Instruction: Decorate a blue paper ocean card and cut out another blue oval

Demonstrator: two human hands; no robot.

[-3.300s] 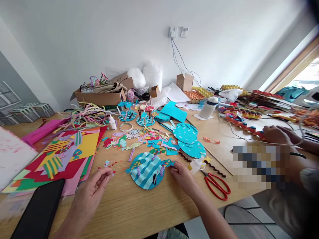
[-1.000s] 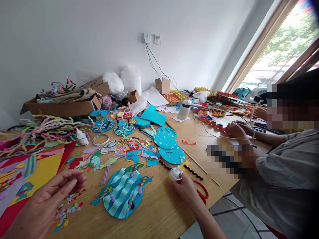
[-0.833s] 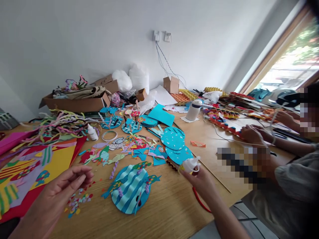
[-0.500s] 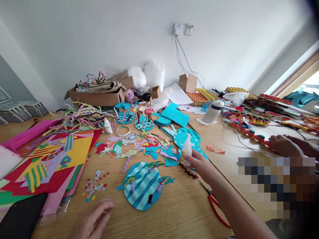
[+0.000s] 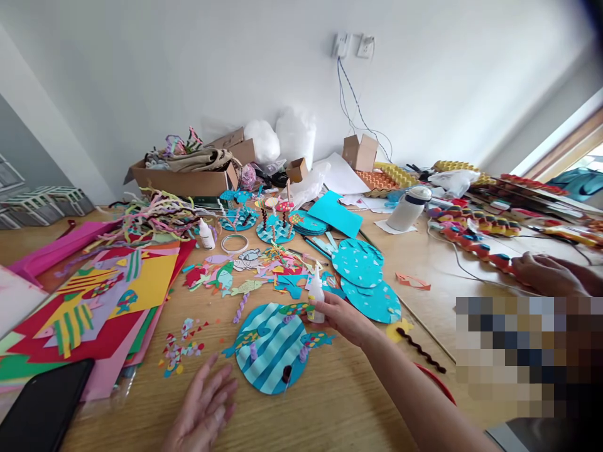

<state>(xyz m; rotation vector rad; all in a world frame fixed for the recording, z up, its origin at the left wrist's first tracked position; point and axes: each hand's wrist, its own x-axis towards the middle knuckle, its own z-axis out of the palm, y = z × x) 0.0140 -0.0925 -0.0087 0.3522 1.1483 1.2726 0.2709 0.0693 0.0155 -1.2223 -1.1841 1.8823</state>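
My right hand [image 5: 342, 317] grips a small white glue bottle [image 5: 316, 295], nozzle up, just beyond the right edge of a round blue disc [image 5: 271, 364]. Wavy light-blue stripes, paper fish and purple twisted pieces cover the disc, and a dark spot [image 5: 287, 374] sits near its lower right edge. My left hand [image 5: 207, 402] is at the disc's lower left with fingers apart and nothing in it. A brown twisted pipe cleaner [image 5: 421, 351] with a yellow paper fish [image 5: 398, 329] lies right of my right forearm.
Paper sheets [image 5: 146, 282] and a black phone [image 5: 47, 405] are at left. Paper scraps [image 5: 183, 345] lie beside the disc. Behind stand a second glue bottle [image 5: 206, 235], a tape roll [image 5: 234, 243] and a white jar [image 5: 409, 210]. Another person's hands [image 5: 549, 273] are at right.
My right hand has brought the glue bottle left, close to the disc. The yellow fish and brown pipe cleaner now show. My left hand has moved right and its fingers have spread.
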